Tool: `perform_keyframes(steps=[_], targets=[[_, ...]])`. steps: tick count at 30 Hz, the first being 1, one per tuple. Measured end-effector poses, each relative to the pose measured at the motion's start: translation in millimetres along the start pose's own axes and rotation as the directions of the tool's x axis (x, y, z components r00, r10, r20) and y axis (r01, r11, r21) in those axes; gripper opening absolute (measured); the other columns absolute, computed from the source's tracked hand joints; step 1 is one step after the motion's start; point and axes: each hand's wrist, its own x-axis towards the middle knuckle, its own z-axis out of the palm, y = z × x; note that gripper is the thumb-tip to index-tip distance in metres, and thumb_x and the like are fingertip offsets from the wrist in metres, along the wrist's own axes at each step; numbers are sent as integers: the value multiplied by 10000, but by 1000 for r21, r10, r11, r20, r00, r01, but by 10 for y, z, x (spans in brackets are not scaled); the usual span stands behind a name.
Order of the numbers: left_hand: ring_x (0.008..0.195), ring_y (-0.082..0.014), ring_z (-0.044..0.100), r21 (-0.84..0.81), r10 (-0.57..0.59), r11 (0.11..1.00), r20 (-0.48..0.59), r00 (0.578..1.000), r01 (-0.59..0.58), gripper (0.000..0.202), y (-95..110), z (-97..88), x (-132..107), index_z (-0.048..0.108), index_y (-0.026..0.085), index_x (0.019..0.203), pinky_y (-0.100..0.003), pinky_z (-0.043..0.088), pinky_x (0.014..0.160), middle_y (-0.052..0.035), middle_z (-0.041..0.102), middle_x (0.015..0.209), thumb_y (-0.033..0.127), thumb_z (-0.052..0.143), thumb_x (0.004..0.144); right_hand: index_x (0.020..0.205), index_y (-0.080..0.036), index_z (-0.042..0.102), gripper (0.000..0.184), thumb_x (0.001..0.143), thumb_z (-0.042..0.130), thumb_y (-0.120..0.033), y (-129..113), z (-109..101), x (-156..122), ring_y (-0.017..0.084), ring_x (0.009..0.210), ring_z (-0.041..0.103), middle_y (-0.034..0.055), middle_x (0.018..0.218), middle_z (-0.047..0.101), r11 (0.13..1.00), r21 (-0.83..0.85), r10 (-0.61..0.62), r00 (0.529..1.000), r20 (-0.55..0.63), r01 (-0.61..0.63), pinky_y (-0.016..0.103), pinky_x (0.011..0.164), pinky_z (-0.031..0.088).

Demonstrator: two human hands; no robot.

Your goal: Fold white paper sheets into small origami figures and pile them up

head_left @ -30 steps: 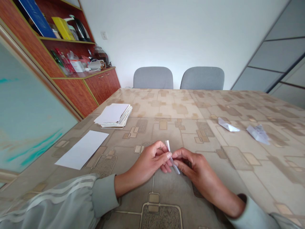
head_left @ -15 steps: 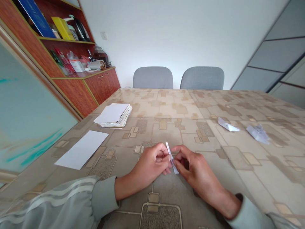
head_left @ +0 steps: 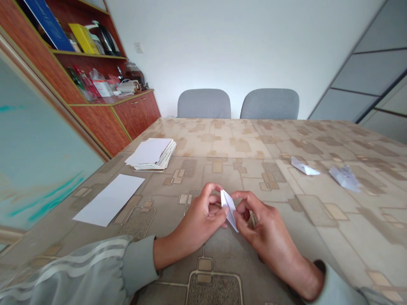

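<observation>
A small folded piece of white paper (head_left: 229, 210) stands tilted between my two hands, above the near middle of the table. My left hand (head_left: 208, 210) pinches its left side, with the thumb on the near face and the index finger at the top corner. On the other side, the thumb and index finger of my right hand (head_left: 259, 218) close on the paper's right edge. A crease runs along the paper, and its two layers are slightly parted. My fingertips hide part of its edges.
A blank white sheet (head_left: 110, 200) lies to the left, with a stack of paper (head_left: 151, 153) behind it. Two folded papers, one slim (head_left: 304, 166) and one wider (head_left: 344, 178), rest on the right. Two grey chairs (head_left: 204, 103) stand beyond the patterned table (head_left: 203, 173).
The folded paper was seen nearly edge-on as a thin strip; now its wider face shows and its layers have parted. My left index finger has risen to the top corner.
</observation>
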Motion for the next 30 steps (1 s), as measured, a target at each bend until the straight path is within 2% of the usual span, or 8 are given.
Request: perform_keyframes(steps=[7, 13, 16, 18, 21, 23, 27, 30], targets=[[608, -107, 620, 97, 21, 995, -32, 999, -17, 239, 17, 42, -35, 422, 229, 1062, -230, 543, 552, 8, 619, 870, 172, 555, 872, 1225, -205, 500, 378, 848, 524, -191, 47, 39, -28, 144, 629, 576, 1, 771, 598, 988, -150, -17, 998, 67, 27, 245, 571, 453], [659, -115, 601, 306, 92, 950, -94, 991, -59, 231, 37, 61, -71, 466, 230, 1030, -194, 517, 545, 19, 584, 827, 138, 562, 842, 1249, -182, 475, 361, 890, 458, -164, 42, 52, -25, 195, 790, 612, 60, 876, 644, 957, -257, -118, 989, 87, 136, 289, 653, 489], [658, -109, 611, 263, 74, 964, -110, 991, -43, 341, 41, 64, -59, 452, 233, 1124, -203, 528, 565, 8, 589, 890, 115, 558, 822, 1265, -193, 455, 364, 907, 431, -130, 10, 41, -17, 181, 830, 609, 60, 929, 649, 967, -195, -144, 984, 107, 163, 288, 703, 498], [622, -108, 615, 166, 25, 986, -55, 998, -15, 360, 35, 67, -43, 441, 222, 1194, -217, 536, 552, -2, 600, 896, 153, 532, 852, 1271, -200, 449, 355, 925, 419, -127, -12, 31, -16, 170, 822, 603, 51, 921, 643, 970, -162, -164, 979, 121, 183, 282, 714, 496], [557, -106, 603, 104, -3, 995, 36, 999, -1, 182, 12, 67, -20, 535, 173, 1065, -213, 521, 515, 3, 605, 784, 215, 481, 897, 1284, -214, 433, 354, 941, 418, -129, -32, 19, -20, 159, 791, 592, 30, 883, 621, 970, -143, -177, 976, 129, 195, 274, 704, 487], [506, -97, 577, 154, 7, 988, 11, 1000, -9, 130, 0, 60, -11, 569, 157, 952, -193, 490, 477, 18, 586, 691, 191, 465, 883, 1317, -229, 404, 395, 936, 438, -130, -29, 18, -24, 161, 773, 582, 15, 852, 602, 969, -166, -163, 978, 129, 184, 275, 686, 479], [418, -84, 520, 306, 39, 952, -81, 996, -12, 369, 14, 39, -23, 575, 178, 1120, -166, 417, 406, 51, 565, 613, 77, 440, 792, 1330, -231, 384, 442, 907, 444, -118, 1, 29, -36, 192, 758, 566, 15, 806, 582, 947, -273, -148, 984, 95, 169, 302, 653, 464], [427, -97, 508, 530, 154, 843, -85, 984, -86, 518, 62, 36, -55, 541, 204, 1251, -177, 378, 425, 63, 537, 568, 54, 461, 761, 1329, -216, 389, 471, 874, 458, -116, 14, 36, -41, 209, 744, 557, 26, 804, 587, 920, -349, -164, 984, 68, 178, 330, 662, 462]])
